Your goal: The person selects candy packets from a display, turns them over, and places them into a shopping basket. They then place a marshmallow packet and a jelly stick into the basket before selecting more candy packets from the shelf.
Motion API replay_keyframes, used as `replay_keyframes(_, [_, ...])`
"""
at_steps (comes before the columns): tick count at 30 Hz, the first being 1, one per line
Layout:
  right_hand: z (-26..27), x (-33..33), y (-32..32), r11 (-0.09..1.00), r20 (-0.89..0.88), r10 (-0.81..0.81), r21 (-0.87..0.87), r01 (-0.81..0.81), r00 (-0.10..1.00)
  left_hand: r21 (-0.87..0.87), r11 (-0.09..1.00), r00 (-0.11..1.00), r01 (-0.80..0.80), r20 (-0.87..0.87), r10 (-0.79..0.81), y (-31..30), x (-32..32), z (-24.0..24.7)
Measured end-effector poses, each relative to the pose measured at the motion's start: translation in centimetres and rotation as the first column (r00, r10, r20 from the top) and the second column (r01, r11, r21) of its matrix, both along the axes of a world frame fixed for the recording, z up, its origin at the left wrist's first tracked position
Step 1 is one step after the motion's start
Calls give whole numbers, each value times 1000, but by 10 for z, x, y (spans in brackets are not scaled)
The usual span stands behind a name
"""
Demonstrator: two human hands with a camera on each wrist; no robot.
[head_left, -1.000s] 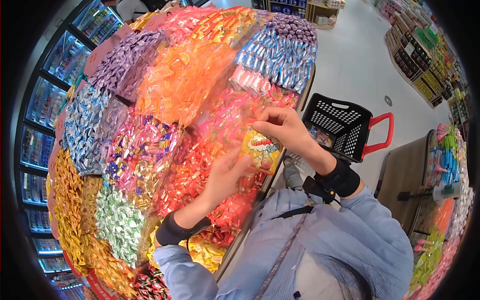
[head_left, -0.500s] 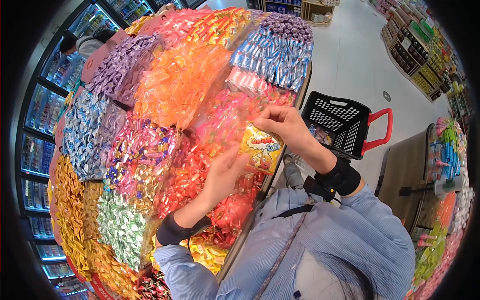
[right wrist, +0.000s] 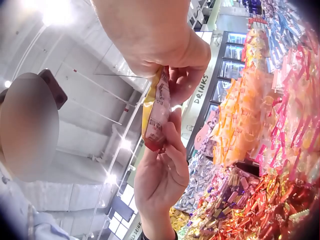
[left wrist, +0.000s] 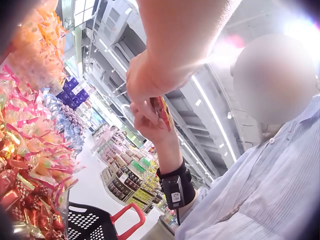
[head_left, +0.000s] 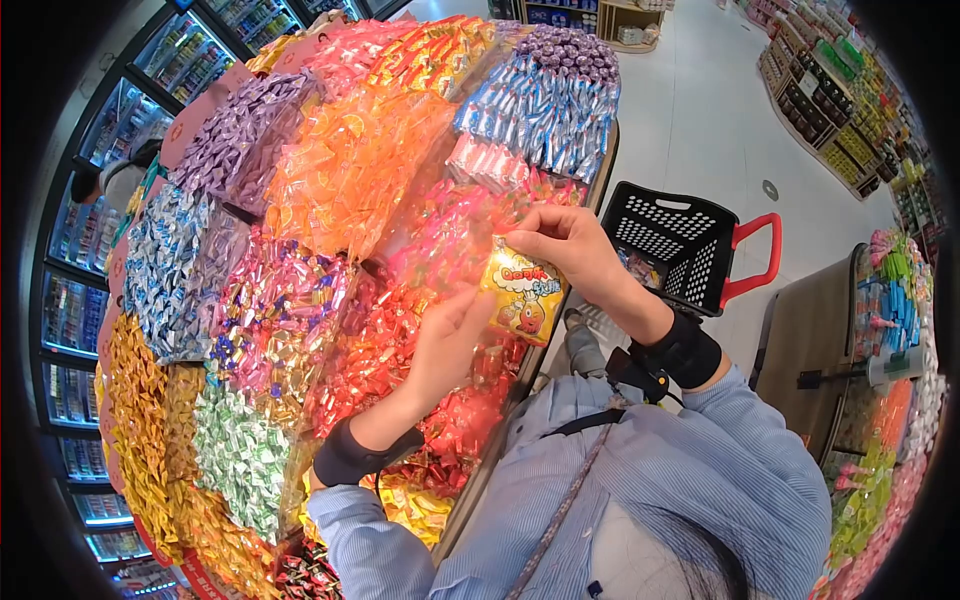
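A small yellow candy packet (head_left: 520,300) with red and white lettering is held up over the heaped sweets. My right hand (head_left: 572,252) pinches its top edge between thumb and fingers. On the packet's lower left side my left hand (head_left: 447,345) grips it, thumb at the front. In the right wrist view the packet (right wrist: 157,112) shows edge-on, with my left hand (right wrist: 162,177) below and my right hand (right wrist: 155,40) above. The left wrist view shows a red and yellow strip of the packet (left wrist: 164,114) between the hands.
Heaps of wrapped sweets in many colours (head_left: 350,170) cover the sloping display at the left. A black basket (head_left: 665,235) with a red handle (head_left: 768,262) stands on the floor at the right, some packets inside. Shelves (head_left: 820,110) stand beyond, and a person bends near the lit fridges.
The packet and both hands have shifted only slightly, the packet a little to the left. A person by the fridges at the left has come into view and moved down the picture.
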State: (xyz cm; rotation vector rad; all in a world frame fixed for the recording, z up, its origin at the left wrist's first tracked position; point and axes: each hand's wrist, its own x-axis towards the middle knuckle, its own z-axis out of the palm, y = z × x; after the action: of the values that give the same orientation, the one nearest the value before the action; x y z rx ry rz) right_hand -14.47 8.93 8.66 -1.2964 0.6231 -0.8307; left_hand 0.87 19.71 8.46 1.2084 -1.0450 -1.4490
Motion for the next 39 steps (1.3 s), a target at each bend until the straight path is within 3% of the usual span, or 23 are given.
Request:
replay_keyframes(16, [2,-3,2,999,12,-4,34,4,1000,-56,998,1000,-26,2,26,0,-4,-1])
replay_keyframes(22, [4,-4,-3,996,107,-84,37,81,991,-63,994,987,-83,-143,74,-1,-17,16])
replay_keyframes(34, [10,-5,3,991,126,-134,-8,136,983,-36,986,986,-166,-31,165,-4,-9,-8])
replay_keyframes(37, [4,-8,1,994,189,-84,-46,95,978,-117,976,978,-184,-125,169,-10,-10,2])
replay_keyframes(39, [3,-14,-1,1000,235,3,-23,3,972,-394,899,940,-193,188,284,-12,0,3])
